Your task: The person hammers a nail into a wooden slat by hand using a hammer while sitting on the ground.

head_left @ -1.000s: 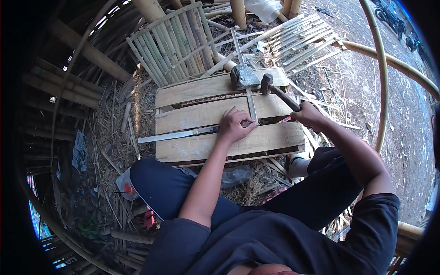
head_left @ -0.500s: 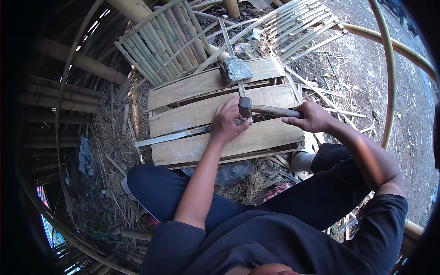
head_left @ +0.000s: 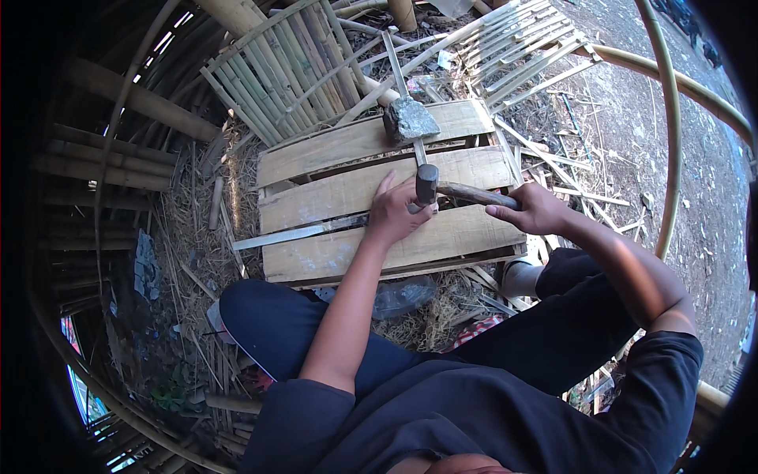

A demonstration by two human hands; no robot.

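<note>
My right hand (head_left: pixel 538 209) is closed around the wooden handle of a hammer (head_left: pixel 427 184). The hammer's dark head is over a thin bamboo strip (head_left: pixel 420 150), close to the fingers of my left hand (head_left: pixel 397 210). Those fingers are bent together beside the strip's near end; the hammer head hides part of them and whatever is between them. A rough grey stone (head_left: pixel 412 120) lies across the strip farther back. Under all this is a low bench of pale wooden planks (head_left: pixel 312 207), with gaps between the boards.
Another light strip (head_left: pixel 296 235) lies along a bench gap at left. Behind stand a slatted bamboo panel (head_left: pixel 288 75) and a second slatted frame (head_left: pixel 525 47). A bent bamboo pole (head_left: pixel 673 150) rises at right. Straw and a clear plastic bottle (head_left: pixel 404 298) are below the bench.
The view has shifted slightly. My left hand's fingers have drawn in a little near the strip. The hammer head stays low over the strip, in my right hand.
</note>
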